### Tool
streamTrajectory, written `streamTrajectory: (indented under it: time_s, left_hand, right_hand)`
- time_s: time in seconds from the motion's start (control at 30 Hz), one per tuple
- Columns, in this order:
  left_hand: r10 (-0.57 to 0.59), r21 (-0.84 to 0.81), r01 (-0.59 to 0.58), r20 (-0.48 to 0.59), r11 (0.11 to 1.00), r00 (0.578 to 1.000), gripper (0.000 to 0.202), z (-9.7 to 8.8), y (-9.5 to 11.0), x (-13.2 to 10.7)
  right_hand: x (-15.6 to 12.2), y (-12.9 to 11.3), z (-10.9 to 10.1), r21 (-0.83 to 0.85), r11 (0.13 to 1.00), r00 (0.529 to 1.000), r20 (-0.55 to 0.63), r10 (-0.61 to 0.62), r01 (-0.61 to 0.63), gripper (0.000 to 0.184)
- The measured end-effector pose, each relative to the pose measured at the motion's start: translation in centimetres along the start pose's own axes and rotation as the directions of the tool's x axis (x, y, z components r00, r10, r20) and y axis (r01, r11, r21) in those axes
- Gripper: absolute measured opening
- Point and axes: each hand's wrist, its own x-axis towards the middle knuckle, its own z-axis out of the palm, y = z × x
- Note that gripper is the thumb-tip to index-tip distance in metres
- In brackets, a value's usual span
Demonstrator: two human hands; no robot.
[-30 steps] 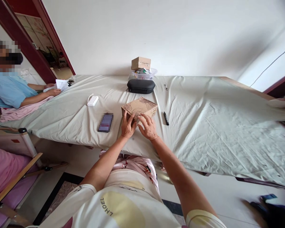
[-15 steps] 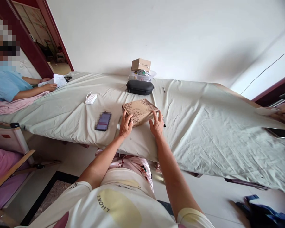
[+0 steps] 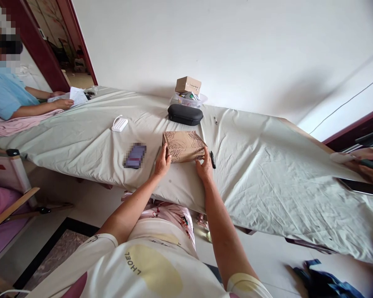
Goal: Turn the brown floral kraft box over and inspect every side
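Note:
A brown cardboard box (image 3: 186, 145) with dark scribbled swirls on its faces sits on the cloth-covered table in front of me. My left hand (image 3: 163, 161) grips its left side, thumb toward me. On the opposite end, my right hand (image 3: 205, 165) holds the right corner, fingers along the side and thumb at the front. Just right of that hand lies a black marker (image 3: 213, 159). A phone (image 3: 135, 155) with a blurred screen rests to the left of the box. Behind the box is a black zip case (image 3: 185, 114).
A white power bank (image 3: 119, 124) lies at left. Behind the case, a clear plastic basin (image 3: 202, 99) carries a small carton (image 3: 188, 85). A small pen-like item (image 3: 216, 120) lies farther back. At left a person (image 3: 12, 93) holds papers; at right another person's hand (image 3: 371, 159) is near a dark phone (image 3: 360, 187).
Both hands have closed from resting on the box's near edges to gripping its two sides. The box has turned so its front faces me more squarely.

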Motion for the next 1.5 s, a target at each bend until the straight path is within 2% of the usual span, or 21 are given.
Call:
streamTrajectory:
  time_s: [0.2,0.33,0.47,0.57,0.73,0.9,1.03,1.13,1.3,1.4,1.5]
  left_hand:
    - [-0.046,0.095,0.044,0.016,0.995,0.999,0.054,0.7,-0.6,-0.1]
    - [-0.090,0.199,0.077,0.057,0.977,0.994,0.061,1.2,-0.8,-0.4]
    - [-0.089,0.171,0.079,0.053,0.982,0.995,0.060,1.1,-1.1,-0.6]
    - [-0.109,0.142,0.101,0.052,0.985,0.993,0.057,0.8,-1.3,-0.6]
    - [-0.096,0.058,0.098,-0.025,0.994,0.995,0.054,0.5,-1.2,-0.4]
    - [-0.049,0.002,0.050,-0.099,0.999,0.994,0.070,-0.2,-0.3,-0.5]
    - [0.076,0.013,-0.075,-0.108,0.997,0.991,0.075,-1.0,0.9,-0.7]
    - [0.111,0.039,-0.107,-0.108,0.993,0.988,0.075,-1.4,1.3,-0.7]
    - [0.119,0.078,-0.110,-0.128,0.991,0.985,0.075,-1.3,1.2,-0.8]
    - [0.149,0.165,-0.132,-0.093,0.977,0.984,0.077,-1.1,1.1,-0.9]
    - [0.145,0.283,-0.131,-0.028,0.950,0.989,0.075,-1.2,1.5,-0.9]
  right_hand:
    - [0.0,0.1,0.4,-0.038,0.999,0.999,-0.039,0.020,-0.022,0.083]
    - [-0.2,-0.1,0.5,-0.079,0.997,0.999,-0.048,0.015,-0.019,0.082]
    - [-0.4,-0.1,0.6,-0.129,0.992,0.999,-0.046,-0.014,0.008,0.088]
    - [-0.4,-0.1,0.7,-0.090,0.996,0.998,-0.056,0.012,-0.018,0.086]
    - [-0.2,-0.4,0.4,0.010,1.000,0.985,-0.174,-0.002,0.004,0.084]
    - [-0.5,-1.4,-0.5,0.077,0.996,0.942,-0.336,-0.009,0.037,0.076]
    - [-1.1,-1.8,-1.4,-0.052,0.996,0.902,-0.423,-0.087,0.072,0.069]
    - [-1.5,-2.0,-1.8,-0.123,0.989,0.891,-0.434,-0.130,0.085,0.067]
    - [-2.0,-2.6,-1.7,-0.085,0.975,0.879,-0.423,-0.222,0.205,0.060]
    - [-1.7,-2.9,-1.5,-0.123,0.949,0.823,-0.472,-0.314,0.291,0.045]
    - [-1.3,-3.1,-1.2,-0.253,0.919,0.748,-0.534,-0.394,0.303,0.036]
